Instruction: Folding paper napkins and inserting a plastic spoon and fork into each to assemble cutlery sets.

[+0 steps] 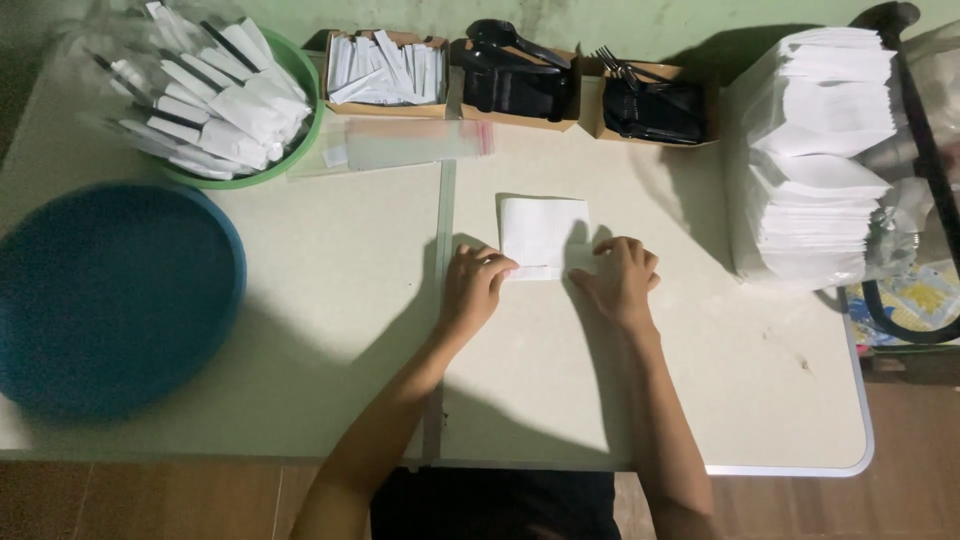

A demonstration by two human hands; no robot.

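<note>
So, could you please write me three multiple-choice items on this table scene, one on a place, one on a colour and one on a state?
1. Where does the white napkin lie?
A. in the blue basin
B. on the table, at both hands
C. on the floor

2. What colour is the empty basin at the table's left?
A. blue
B. red
C. yellow

3. What are the left hand and right hand doing?
A. hanging off the table
B. holding forks
C. pressing on the napkin's near edge

Answers: 1 B, it lies flat on the table between the hands; 2 A, its whole bowl is blue; 3 C, the fingers of both rest on the near edge.
</note>
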